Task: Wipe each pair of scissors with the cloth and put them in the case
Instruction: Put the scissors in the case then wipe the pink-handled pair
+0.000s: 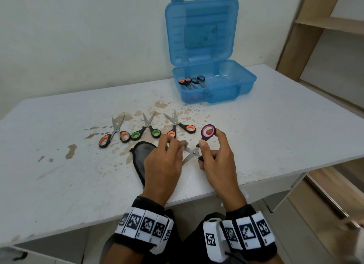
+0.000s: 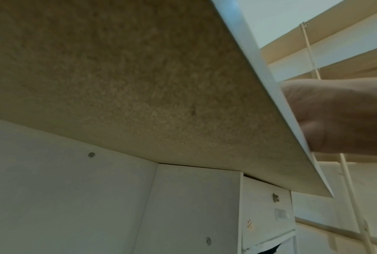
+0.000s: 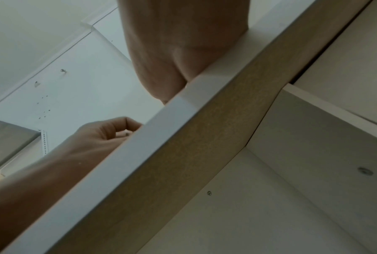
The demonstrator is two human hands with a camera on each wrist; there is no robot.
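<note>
- Head view, left of centre: orange-handled scissors [image 1: 114, 134] lie blades apart on the table [image 1: 59, 165]; green-handled scissors [image 1: 146, 130] just right of them, second orange-handled pair [image 1: 180, 125] next, also blades apart.
- Lower centre: grey cloth [image 1: 140, 155] with dark edging lies on the table, partly under the left hand [image 1: 163, 161].
- Left hand: fingers curled, pinching a bit of cloth against a blade of the pink-handled scissors [image 1: 199, 145].
- Right hand [image 1: 216, 155]: clamped on the pink-handled scissors, thumb near the pivot, a fingertip on the pink ring; blades apart.
- Upper right of centre: blue plastic case [image 1: 244, 80] open, lid upright; orange-handled pair [image 1: 185, 83] and dark-handled pair [image 1: 199, 81] lie in its left part.
- Left wrist view: only the tabletop's chipboard underside [image 2: 117, 77], its white edge, and the heel of a hand [image 2: 339, 116] at right; no scissors or cloth.
- Right wrist view: table edge [image 3: 161, 130] running diagonally, right hand heel [image 3: 178, 43] at top, left hand [image 3: 109, 132] with curled fingers at left centre; what they hold is hidden.
- Surface: white tabletop, brown stains around the scissors.
- Room: white wall behind, wooden shelving [image 1: 323, 25] at upper right.
</note>
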